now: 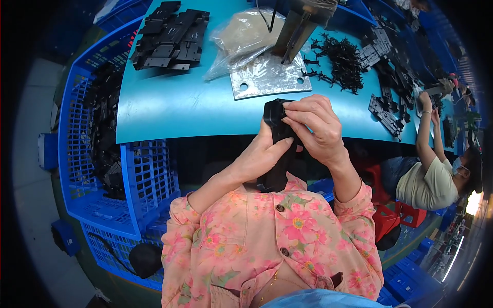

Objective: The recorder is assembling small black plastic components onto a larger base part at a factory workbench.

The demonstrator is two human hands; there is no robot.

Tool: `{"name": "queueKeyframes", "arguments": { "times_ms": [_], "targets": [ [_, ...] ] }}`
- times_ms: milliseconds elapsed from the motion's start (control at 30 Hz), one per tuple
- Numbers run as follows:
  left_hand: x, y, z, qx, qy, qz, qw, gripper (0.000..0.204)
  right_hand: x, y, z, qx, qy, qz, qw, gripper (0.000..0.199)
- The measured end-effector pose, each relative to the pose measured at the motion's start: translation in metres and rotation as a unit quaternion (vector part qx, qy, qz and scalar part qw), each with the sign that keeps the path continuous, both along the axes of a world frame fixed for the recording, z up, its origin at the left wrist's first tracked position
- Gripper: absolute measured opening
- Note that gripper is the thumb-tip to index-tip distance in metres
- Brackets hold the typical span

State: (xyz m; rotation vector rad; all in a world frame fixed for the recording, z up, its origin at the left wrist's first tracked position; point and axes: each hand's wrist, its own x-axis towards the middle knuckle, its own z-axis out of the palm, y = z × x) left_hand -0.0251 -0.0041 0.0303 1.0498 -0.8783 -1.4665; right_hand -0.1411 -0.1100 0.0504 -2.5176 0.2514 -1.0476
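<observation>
A long black plastic part (273, 114) is held upright at the table's front edge, in front of my chest. My left hand (259, 158) wraps round its middle, the thumb lying across it. At its upper end, my right hand (319, 127) has thumb and fingertips pressed together on the part's right side. Whether a small separate piece sits between those fingertips cannot be made out. Just beyond my hands lies a silvery metal base plate (267, 84) with holes, and a brown upright metal fixture (298, 33) rises from it.
On the turquoise table (159, 110), flat black parts (172, 38) are stacked at far left, beside a clear plastic bag (244, 38). Small black pieces (345, 64) lie heaped to the right. A blue crate (77, 118) holds black parts at left. A masked co-worker (429, 177) works at right.
</observation>
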Motion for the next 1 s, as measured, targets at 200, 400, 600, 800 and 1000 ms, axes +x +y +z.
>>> {"name": "queueKeyframes", "arguments": {
  "times_ms": [200,400,600,800,1000],
  "targets": [
    [0.004,0.002,-0.001,0.046,0.274,0.064,0.959,0.039,-0.001,-0.002,0.008,0.003,0.024,0.007,1.000,0.020],
    [0.005,-0.011,-0.019,0.064,0.248,0.118,0.959,0.038,0.001,-0.007,0.000,0.014,0.063,0.032,0.997,0.028],
    [0.006,-0.013,-0.014,0.095,0.237,0.103,0.961,0.044,-0.002,-0.022,0.000,0.126,0.119,0.127,0.977,0.040],
    [0.007,-0.013,-0.005,0.118,0.222,0.110,0.962,0.044,-0.012,-0.034,-0.011,0.202,0.112,0.119,0.966,0.027],
    [0.006,-0.016,-0.001,0.123,0.233,0.115,0.958,0.041,-0.017,-0.036,-0.010,0.339,0.142,0.090,0.926,0.028]
  ]
}}
